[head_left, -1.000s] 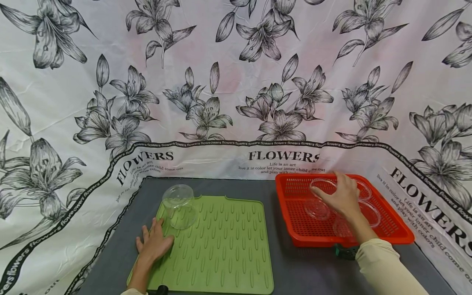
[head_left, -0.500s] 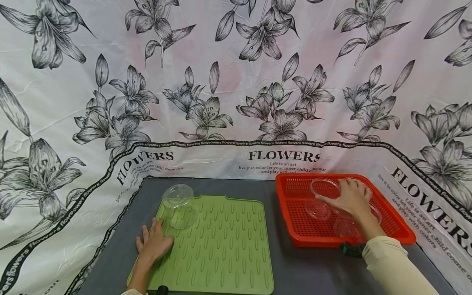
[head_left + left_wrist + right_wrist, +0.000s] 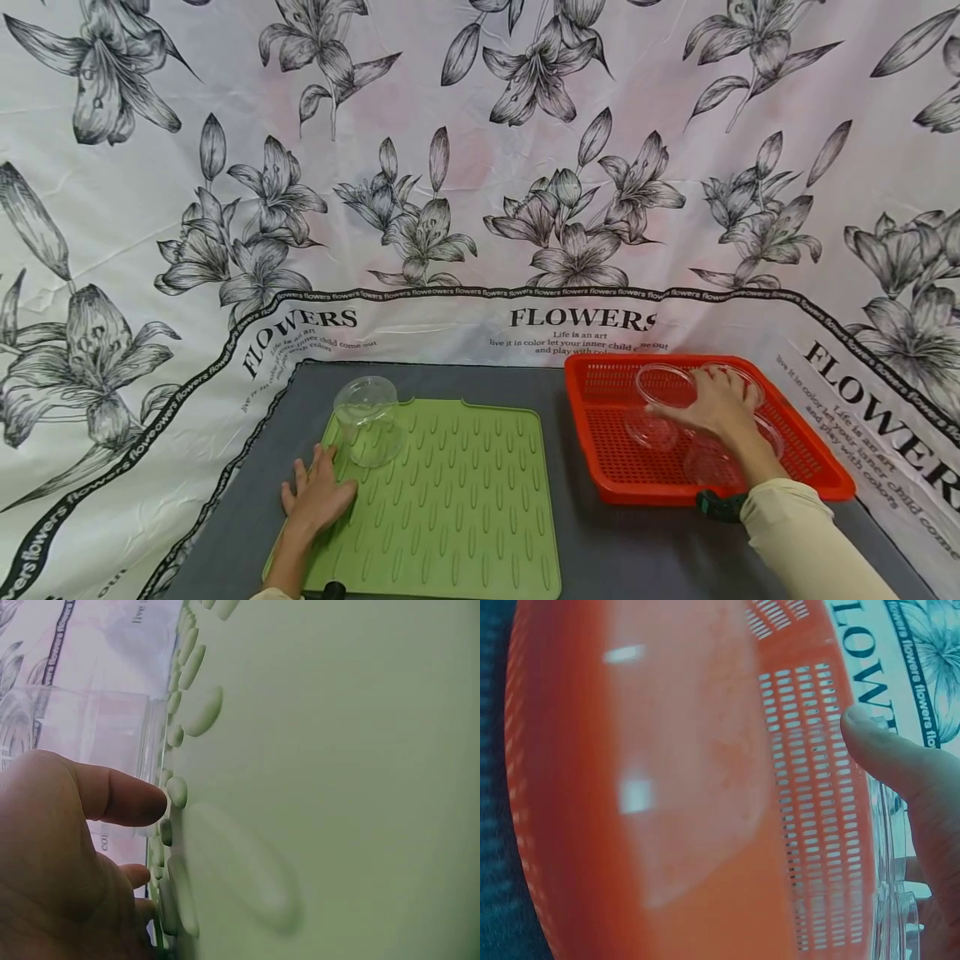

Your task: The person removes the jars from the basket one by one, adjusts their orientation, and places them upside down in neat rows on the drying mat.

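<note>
My left hand (image 3: 317,498) rests at the left edge of a ridged green mat (image 3: 465,500), fingers spread and holding nothing. Just beyond its fingertips, a clear plastic cup (image 3: 366,423) stands on the mat's far left corner. On the right, my right hand (image 3: 722,410) reaches over a red plastic basket (image 3: 611,492) of several clear cups. Its fingers bend down over the back right cup (image 3: 752,383), with the thumb stretched out to the left near another cup (image 3: 652,427). In the right wrist view the thumb (image 3: 889,750) is straight; the fingertips are mostly hidden.
A grey tabletop (image 3: 562,550) lies under the mat and basket. Behind and at both sides hangs a white flower-printed sheet (image 3: 420,329). Another clear cup (image 3: 708,462) sits at the basket's front, partly behind the right forearm.
My right hand has shifted right and slightly lower over the basket, toward the back right cup, then stayed almost still. The left hand keeps its place by the mat.
</note>
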`<state>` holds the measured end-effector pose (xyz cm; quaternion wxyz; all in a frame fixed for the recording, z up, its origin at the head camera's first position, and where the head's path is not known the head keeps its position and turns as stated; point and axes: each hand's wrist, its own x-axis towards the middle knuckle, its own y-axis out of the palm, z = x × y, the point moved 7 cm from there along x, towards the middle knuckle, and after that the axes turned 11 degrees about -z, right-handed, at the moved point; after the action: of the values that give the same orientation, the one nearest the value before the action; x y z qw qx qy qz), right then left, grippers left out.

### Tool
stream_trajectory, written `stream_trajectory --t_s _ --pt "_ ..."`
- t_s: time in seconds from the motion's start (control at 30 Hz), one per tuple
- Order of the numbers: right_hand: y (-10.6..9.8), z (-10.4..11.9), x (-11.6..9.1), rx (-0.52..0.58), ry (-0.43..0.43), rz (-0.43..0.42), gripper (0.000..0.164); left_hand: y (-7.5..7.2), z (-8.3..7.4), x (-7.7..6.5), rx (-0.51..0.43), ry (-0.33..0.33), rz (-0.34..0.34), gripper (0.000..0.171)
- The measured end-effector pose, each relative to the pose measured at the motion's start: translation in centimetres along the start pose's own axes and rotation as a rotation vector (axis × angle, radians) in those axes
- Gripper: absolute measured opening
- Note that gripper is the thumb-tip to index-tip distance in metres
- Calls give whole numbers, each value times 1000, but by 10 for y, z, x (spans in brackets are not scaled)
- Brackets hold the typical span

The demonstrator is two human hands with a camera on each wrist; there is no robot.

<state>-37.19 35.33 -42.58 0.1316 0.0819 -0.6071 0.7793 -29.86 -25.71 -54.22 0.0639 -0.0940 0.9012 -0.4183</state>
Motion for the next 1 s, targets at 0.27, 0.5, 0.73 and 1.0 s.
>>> stream_trajectory --t_s 0.27,0.5,0.73,1.0 --pt "1 -1 0 55 45 -6 124 3 3 2 -2 6 -5 81" --pt "-6 6 -1 164 22 -83 113 3 5 3 -5 9 -27 82" --pt "-19 19 -2 357 43 -128 106 2 3 3 -4 7 -20 81" --pt "-34 34 -2 603 118 -72 114 3 4 3 -8 10 -16 81"
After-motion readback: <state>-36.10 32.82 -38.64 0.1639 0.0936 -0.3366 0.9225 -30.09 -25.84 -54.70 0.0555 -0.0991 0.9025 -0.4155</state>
